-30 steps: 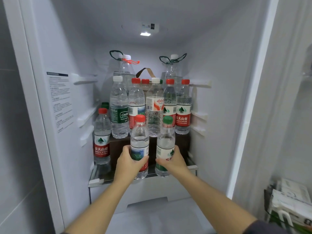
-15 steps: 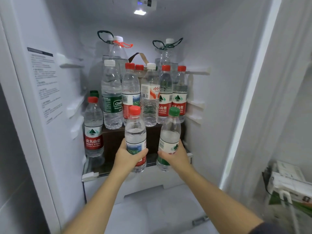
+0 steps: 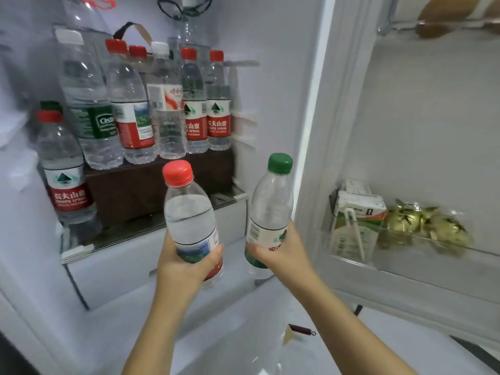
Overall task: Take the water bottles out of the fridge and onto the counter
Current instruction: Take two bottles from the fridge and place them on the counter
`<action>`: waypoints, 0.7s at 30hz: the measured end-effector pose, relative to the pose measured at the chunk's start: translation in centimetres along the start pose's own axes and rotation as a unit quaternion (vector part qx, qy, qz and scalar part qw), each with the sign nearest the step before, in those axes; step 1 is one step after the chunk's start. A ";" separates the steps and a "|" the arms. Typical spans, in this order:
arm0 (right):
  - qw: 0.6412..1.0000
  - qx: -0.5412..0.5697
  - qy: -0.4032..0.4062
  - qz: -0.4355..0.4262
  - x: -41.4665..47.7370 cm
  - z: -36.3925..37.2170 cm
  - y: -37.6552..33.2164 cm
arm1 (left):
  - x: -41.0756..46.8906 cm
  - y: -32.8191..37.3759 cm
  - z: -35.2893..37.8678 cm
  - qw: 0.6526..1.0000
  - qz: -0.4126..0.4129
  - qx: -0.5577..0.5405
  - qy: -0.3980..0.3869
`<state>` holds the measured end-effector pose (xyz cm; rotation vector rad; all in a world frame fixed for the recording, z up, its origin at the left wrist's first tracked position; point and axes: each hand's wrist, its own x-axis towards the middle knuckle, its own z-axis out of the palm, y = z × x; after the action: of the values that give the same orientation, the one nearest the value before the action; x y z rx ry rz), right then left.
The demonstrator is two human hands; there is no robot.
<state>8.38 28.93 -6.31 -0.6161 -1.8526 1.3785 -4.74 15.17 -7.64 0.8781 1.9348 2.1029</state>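
My left hand grips a clear water bottle with a red cap, held upright in front of the open fridge. My right hand grips a second bottle with a green cap, tilted slightly left. Both bottles are off the glass shelf and in the air. Several more water bottles stand inside the fridge: a row with red and white caps on a dark brown box, and one red-labelled bottle at the left on the shelf.
Two large jugs with black handles stand at the back. The open fridge door on the right has a shelf holding a carton and gold-wrapped packets. A white drawer front sits below the glass shelf.
Both hands have lifted their bottles off the shelf and drawn them out and to the right, toward me. The view has swung right, so the door shelf now shows.
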 end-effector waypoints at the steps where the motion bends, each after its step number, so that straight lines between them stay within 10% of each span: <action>1: 1.000 0.000 0.005 -0.002 -1.2 -0.8 0.1 | -1.0 0.0 0.4 1.000 -0.001 0.004 -0.010; 21: 0.976 -0.037 0.210 0.039 -27.9 -25.3 -0.9 | -27.3 6.1 17.3 0.966 0.002 -0.030 -0.259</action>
<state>45.51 23.16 -9.14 -0.9485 -1.5548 1.1255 28.01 15.89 -10.47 1.2626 1.5870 1.6923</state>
